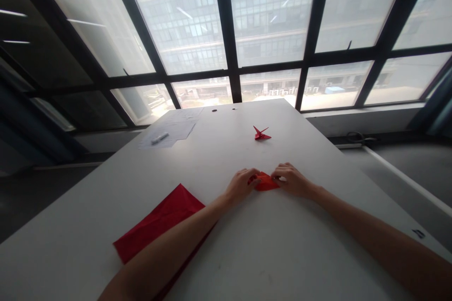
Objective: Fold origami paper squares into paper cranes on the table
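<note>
A small folded piece of orange-red paper (265,182) lies on the white table between my two hands. My left hand (243,182) pinches its left edge, with thumb and fingers curled round it. At its right edge my right hand (290,179) grips the paper in the same way. Parts of the folds are hidden behind the fingers. Beyond the hands stands a red origami crane (262,134), apart from both. A larger sheet of dark red paper (160,221) lies at the left, partly covered by my left forearm.
White printed sheets (181,128) lie at the table's far left, with a pale marker-like object (160,138) on them. Two small dark holes (214,110) show near the table's far edge. A small dark mark (418,233) is at the right edge. Large windows stand behind.
</note>
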The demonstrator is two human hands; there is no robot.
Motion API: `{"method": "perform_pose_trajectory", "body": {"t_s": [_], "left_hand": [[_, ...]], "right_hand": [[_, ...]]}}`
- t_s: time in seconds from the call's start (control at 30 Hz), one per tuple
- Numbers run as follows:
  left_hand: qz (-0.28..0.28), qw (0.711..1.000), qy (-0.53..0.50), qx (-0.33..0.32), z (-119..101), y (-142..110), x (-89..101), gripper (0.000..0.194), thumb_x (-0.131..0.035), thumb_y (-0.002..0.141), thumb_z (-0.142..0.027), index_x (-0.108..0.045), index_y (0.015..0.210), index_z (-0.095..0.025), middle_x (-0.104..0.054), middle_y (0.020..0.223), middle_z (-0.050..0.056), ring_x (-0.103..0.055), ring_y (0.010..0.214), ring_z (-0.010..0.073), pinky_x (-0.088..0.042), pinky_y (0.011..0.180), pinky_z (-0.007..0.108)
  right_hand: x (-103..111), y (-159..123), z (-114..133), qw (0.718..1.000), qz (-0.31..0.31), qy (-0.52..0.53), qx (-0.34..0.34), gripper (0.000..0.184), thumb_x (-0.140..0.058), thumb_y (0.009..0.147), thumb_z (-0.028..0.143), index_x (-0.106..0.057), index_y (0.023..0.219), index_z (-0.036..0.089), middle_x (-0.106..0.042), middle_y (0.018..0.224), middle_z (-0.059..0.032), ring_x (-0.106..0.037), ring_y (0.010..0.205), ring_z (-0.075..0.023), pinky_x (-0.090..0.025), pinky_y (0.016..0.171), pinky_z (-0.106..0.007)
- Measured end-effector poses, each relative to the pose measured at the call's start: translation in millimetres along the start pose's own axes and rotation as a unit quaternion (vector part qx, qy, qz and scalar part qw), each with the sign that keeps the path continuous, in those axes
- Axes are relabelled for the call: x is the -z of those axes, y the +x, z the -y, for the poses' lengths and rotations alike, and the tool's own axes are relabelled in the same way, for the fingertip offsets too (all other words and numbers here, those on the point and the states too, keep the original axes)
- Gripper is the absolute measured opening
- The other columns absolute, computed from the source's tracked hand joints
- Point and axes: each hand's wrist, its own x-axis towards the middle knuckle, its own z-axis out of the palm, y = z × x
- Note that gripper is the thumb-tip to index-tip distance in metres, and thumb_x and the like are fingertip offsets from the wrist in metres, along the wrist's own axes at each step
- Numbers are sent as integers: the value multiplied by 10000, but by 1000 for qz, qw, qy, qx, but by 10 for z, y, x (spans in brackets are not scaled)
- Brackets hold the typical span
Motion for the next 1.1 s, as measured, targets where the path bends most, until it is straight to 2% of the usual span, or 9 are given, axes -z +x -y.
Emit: {"method": "perform_pose_trajectory", "body": {"t_s": [0.13, 0.3, 0.37, 0.5, 0.73, 0.8, 0.9, 1.0, 1.1], "left_hand": [[11, 1000, 17, 3, 28, -7, -23, 167, -601, 877, -278, -725, 792, -204, -671, 827, 35, -589, 782, 162, -431, 791, 283], [28, 998, 50, -33, 24, -40, -5, 118, -676, 847, -364, -760, 900, -300, -690, 963, 16, -597, 906, 176, -388, 899, 315], [37, 996, 58, -49, 19, -48, 14, 145, -663, 859, -406, -764, 911, -317, -690, 960, 15, -595, 907, 171, -372, 915, 323], [42, 995, 65, -65, 14, -41, 41, 194, -655, 856, -461, -771, 891, -309, -693, 935, 21, -596, 888, 168, -357, 931, 335], [37, 995, 67, -66, 8, -27, 58, 140, -659, 862, -377, -745, 892, -271, -701, 916, 19, -599, 861, 168, -393, 893, 317], [41, 995, 61, -71, 19, -28, 62, 102, -656, 856, -301, -741, 890, -256, -702, 927, 24, -601, 876, 174, -405, 892, 315], [44, 995, 45, -83, 41, -31, 58, 146, -627, 844, -207, -744, 919, -251, -701, 964, 32, -601, 901, 180, -426, 889, 308], [43, 995, 33, -89, 57, -31, 41, 168, -598, 879, -243, -749, 949, -257, -701, 962, 36, -605, 874, 175, -439, 875, 308], [42, 995, 24, -88, 61, -25, 23, 200, -572, 920, -317, -739, 1013, -259, -710, 958, 39, -613, 869, 179, -437, 865, 310]], "right_hand": [[2, -8, 5, 1000, 13, -6, 5, 186, -597, 888, 220, -673, 720, 201, -660, 732, -24, -581, 764, -169, -386, 803, -316], [60, -38, 77, 997, 37, -17, 61, 81, -636, 877, 241, -708, 840, 235, -669, 849, -32, -573, 852, -180, -372, 836, -321], [71, -43, 116, 995, 42, -31, 80, 74, -640, 881, 265, -711, 885, 244, -668, 864, -35, -567, 864, -184, -366, 842, -326], [51, -30, 173, 992, 41, -63, 97, 105, -611, 906, 262, -698, 853, 238, -669, 861, -34, -557, 846, -181, -354, 810, -320], [77, -13, 196, 989, 61, -104, 89, 97, -585, 851, 139, -625, 782, 195, -641, 807, -36, -537, 785, -175, -346, 769, -306], [104, -18, 191, 987, 67, -121, 79, 103, -585, 832, 135, -605, 748, 191, -628, 780, -35, -531, 763, -175, -345, 759, -306], [119, -24, 196, 986, 65, -137, 69, 103, -604, 845, 196, -608, 742, 191, -628, 785, -42, -537, 765, -184, -346, 755, -316], [74, -18, 225, 991, 45, -114, 59, 134, -600, 896, 307, -653, 830, 203, -647, 850, -53, -561, 810, -195, -366, 770, -319], [-16, -3, 252, 997, 30, -54, 54, 138, -553, 937, 283, -680, 932, 229, -669, 916, -48, -583, 841, -186, -391, 780, -302]]}}
